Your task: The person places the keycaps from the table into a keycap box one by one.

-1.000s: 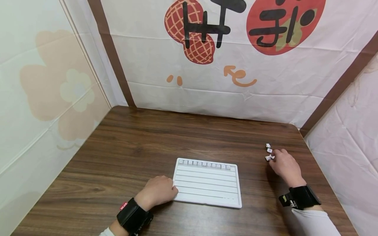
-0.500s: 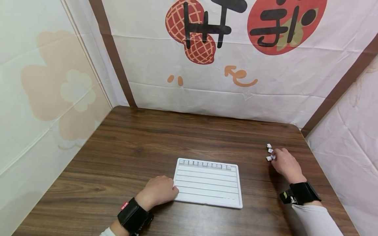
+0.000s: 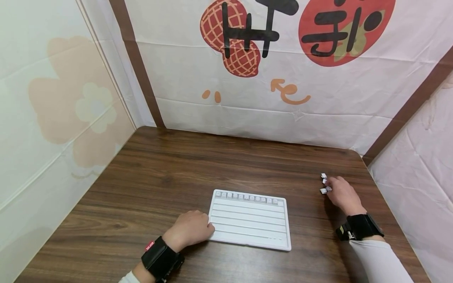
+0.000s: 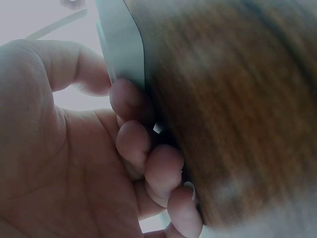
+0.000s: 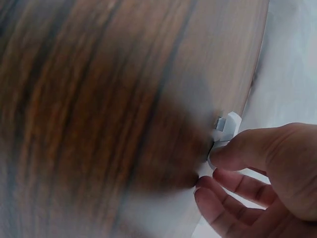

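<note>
A white keycap tray (image 3: 247, 224) lies on the table, with a row of white keycaps (image 3: 246, 197) along its far edge. My left hand (image 3: 191, 228) grips the tray's left edge; in the left wrist view the thumb and curled fingers (image 4: 132, 141) meet at the white rim. At the right, my right hand (image 3: 342, 195) pinches a small keycap (image 3: 328, 189) between thumb and fingertips. Beside it lie several loose keycaps (image 3: 323, 191). In the right wrist view one keycap (image 5: 230, 126) shows just past the thumb, and the pinched one is partly hidden.
The brown wooden table (image 3: 170, 169) is bordered by white printed cloth walls (image 3: 247, 114) at the back and both sides. Black bands with cameras sit on both wrists. Bare table lies between the tray and the loose keycaps.
The right fingers have turned one keycap slightly in the loose group. The left hand and tray stay where they were; the whole view has shifted slightly.
</note>
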`<state>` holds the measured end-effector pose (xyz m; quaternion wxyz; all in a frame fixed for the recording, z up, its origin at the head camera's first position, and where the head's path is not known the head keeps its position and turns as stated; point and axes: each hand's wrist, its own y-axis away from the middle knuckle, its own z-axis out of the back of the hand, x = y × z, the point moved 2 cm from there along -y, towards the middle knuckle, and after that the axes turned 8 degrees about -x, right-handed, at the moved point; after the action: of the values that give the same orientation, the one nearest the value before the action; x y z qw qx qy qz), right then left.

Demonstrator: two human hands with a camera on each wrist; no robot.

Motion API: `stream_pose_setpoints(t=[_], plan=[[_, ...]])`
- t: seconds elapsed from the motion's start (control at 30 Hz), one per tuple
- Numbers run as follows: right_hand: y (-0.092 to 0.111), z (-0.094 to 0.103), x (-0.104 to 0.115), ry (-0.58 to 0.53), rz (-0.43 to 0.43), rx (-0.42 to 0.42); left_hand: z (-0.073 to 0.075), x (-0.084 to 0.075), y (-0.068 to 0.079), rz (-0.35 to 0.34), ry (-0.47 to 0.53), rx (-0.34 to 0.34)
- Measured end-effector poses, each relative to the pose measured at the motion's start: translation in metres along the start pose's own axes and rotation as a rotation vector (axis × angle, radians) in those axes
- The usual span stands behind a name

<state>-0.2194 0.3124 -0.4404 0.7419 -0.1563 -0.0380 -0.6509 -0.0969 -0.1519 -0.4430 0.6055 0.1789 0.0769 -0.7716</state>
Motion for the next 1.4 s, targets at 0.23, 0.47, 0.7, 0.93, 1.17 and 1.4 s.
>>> stream_pose_setpoints(t=[0.23,0.47,0.7,0.93,1.17,1.4], plan=[[-0.002,-0.002,-0.001,-0.004,-0.013,0.045,0.0,0.0,-0.001,0.008,0.005,0.016],[-0.002,-0.002,-0.002,-0.026,-0.045,0.068,0.0,-0.001,0.0,0.004,-0.003,0.017],[-0.003,0.008,0.01,-0.095,-0.002,-0.074,0.001,-0.001,0.0,0.008,-0.004,0.014],[0.0,0.014,0.037,-0.145,0.127,-0.096,0.002,-0.002,0.0,0.012,-0.01,0.011],[0.005,0.008,0.065,-0.213,0.197,-0.07,0.003,-0.003,0.001,0.008,-0.018,0.009],[0.011,-0.001,0.088,-0.218,0.294,-0.05,0.002,-0.002,0.0,0.017,-0.014,0.012]])
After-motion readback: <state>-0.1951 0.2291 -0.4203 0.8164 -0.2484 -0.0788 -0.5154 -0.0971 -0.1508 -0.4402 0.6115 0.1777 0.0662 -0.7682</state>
